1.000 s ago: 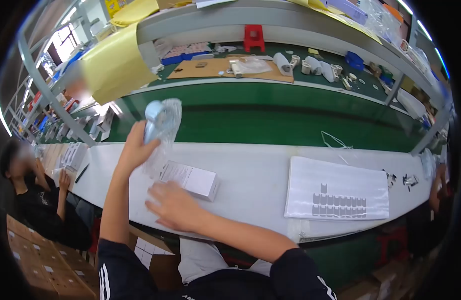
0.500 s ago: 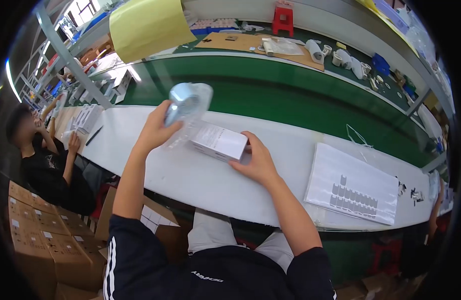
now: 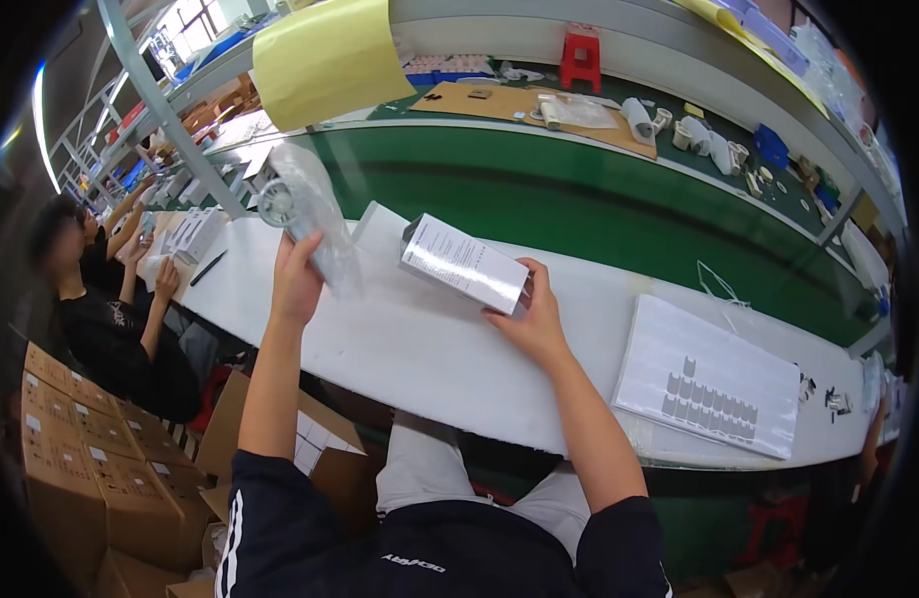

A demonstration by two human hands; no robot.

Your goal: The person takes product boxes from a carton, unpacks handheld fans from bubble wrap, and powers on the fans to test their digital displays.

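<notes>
In the head view, my left hand point(image 3: 298, 282) is closed around the handle of what looks like a small handheld fan point(image 3: 279, 203) with a round grilled head. A clear plastic bag point(image 3: 325, 204) hangs loosely about it. My right hand point(image 3: 535, 317) grips the right end of a white printed box point(image 3: 464, 267), thumb on the near side and fingers behind. The box is tilted, its left end raised and turned toward the fan. A white flap-like piece point(image 3: 378, 227) shows just left of the box; whether it joins the box I cannot tell.
A stack of white sheets point(image 3: 708, 379) lies right on the white tabletop point(image 3: 419, 369). A black pen point(image 3: 208, 267) is at left, near a seated co-worker point(image 3: 121, 329). An open carton point(image 3: 330, 453) stands below the table edge. Overhead hangs a yellow sheet point(image 3: 330, 65).
My left hand has moved the bagged fan left, away from the box, and its grilled face now shows. My right hand has lifted and tilted the box, moving it slightly right.
</notes>
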